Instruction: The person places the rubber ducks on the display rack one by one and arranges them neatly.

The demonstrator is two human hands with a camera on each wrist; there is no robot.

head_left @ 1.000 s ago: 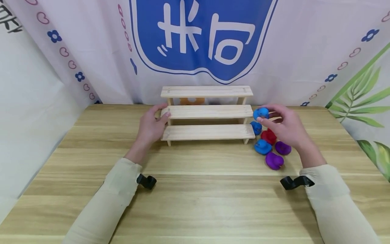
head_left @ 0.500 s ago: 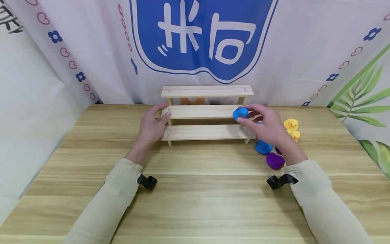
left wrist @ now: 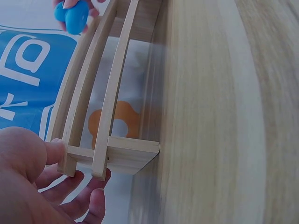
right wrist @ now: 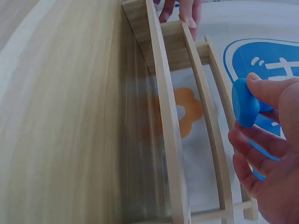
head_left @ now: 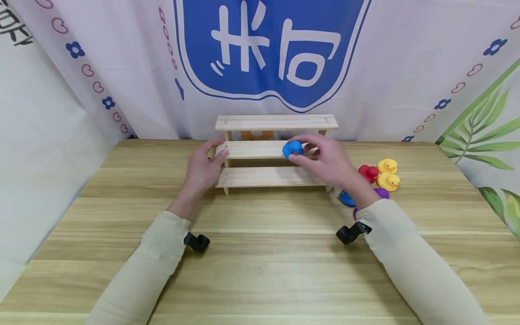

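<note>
A three-tier wooden step rack (head_left: 260, 177) stands against the backdrop. My left hand (head_left: 202, 169) grips the left end of its middle board, thumb on top and fingers beneath in the left wrist view. Between thumb and fingers, my right hand (head_left: 328, 160) pinches a blue rubber duck (head_left: 291, 149), above the rack's boards. The left wrist view shows this duck (left wrist: 76, 17) apart from the wood. To the right of the rack lie a red duck (head_left: 368, 173), two yellow ducks (head_left: 387, 182), and another blue duck (head_left: 347, 198). Purple ducks (head_left: 383, 193) are partly hidden by my right forearm.
A wood-grain table (head_left: 260, 271) extends in front of the rack. Behind it hangs a white cloth backdrop (head_left: 402, 67) with a blue emblem (head_left: 268, 54). A black wrist mount (head_left: 197, 242) sticks out from each sleeve.
My right hand has carried the blue duck leftward, from beside the rack's right end to over its boards. The yellow ducks have come into view. My left hand stays in place.
</note>
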